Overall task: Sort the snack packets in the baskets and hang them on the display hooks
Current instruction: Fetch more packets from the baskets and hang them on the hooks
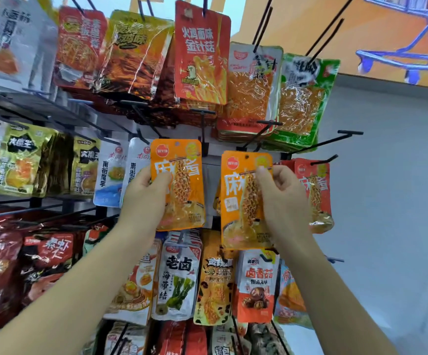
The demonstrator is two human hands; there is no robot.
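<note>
Your left hand (143, 198) pinches orange packet (179, 190), right hand (283, 198) pinches second packet (241, 208), both left of hung red packets (319, 190). Rack (36, 201) mostly stocked; these two not yet hooked.

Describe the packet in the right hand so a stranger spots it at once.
On the hook rack of hanging snacks, look at the middle row. Two matching orange packets are held up there; yours is the right-hand packet, pinched by the right hand, lower than its twin in the left hand.

An orange mural (292, 21) with a blue shopping-cart drawing (387, 52) sits above a plain grey surface (400, 188).
</note>
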